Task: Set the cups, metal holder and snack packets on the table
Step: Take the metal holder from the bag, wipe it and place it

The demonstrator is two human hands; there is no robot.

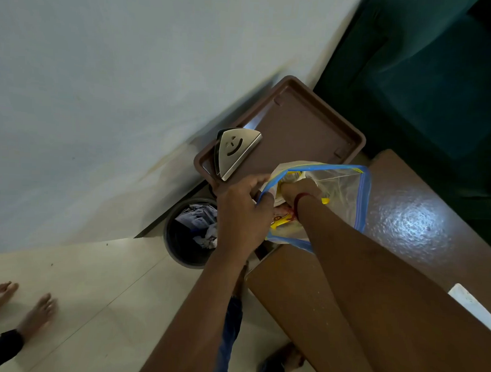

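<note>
I see L hand (240, 210) pinching the mouth of the clear blue-edged zip bag (347, 189) w/ yellow snack packets (279, 221), over the glossy brown bench (404, 219) — R hand (300, 189) is sunk inside, grip can't be told. The triangular steel smiley holder (237, 149) stands on the brown plastic tray (305, 126), just beside.

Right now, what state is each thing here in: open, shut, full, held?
Zip bag: open, mouth held wide.
Left hand: grips the bag's rim.
Right hand: inside the bag; grip hidden.
Snack packets: inside the bag.
Metal holder: standing on the brown tray.
Bin: uncovered, crumpled paper inside.
</note>
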